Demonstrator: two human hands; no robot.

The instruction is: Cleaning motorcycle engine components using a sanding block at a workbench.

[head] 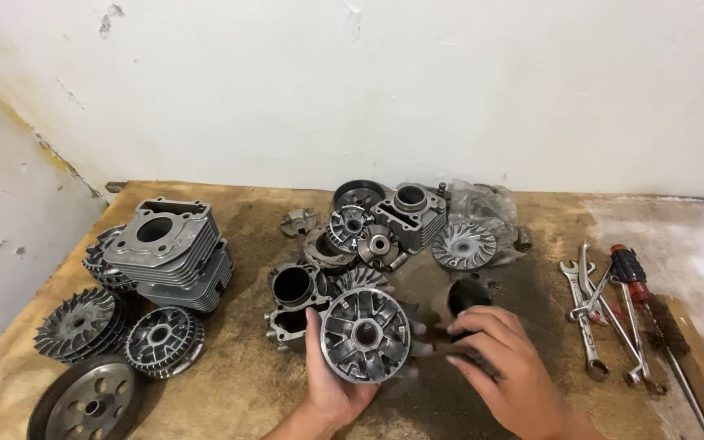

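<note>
My left hand (327, 387) holds a round metal variator pulley (366, 334) with ramped pockets, tilted up towards me, thumb on its left rim. My right hand (507, 371) rests just right of it, fingers curled over a dark cylindrical part (466, 295) on the wooden bench (246, 383); whether it grips that part is unclear. Behind the pulley lie two cylinder sleeves (293, 287) and a heap of finned discs and engine parts (401, 228).
A stack of finned cylinder blocks (169, 248) stands at the left, with fan pulleys (75, 322) and a flat wheel (87, 403) in front. Spanners (588, 318) and a red-handled screwdriver (633, 277) lie at the right. A white wall runs behind.
</note>
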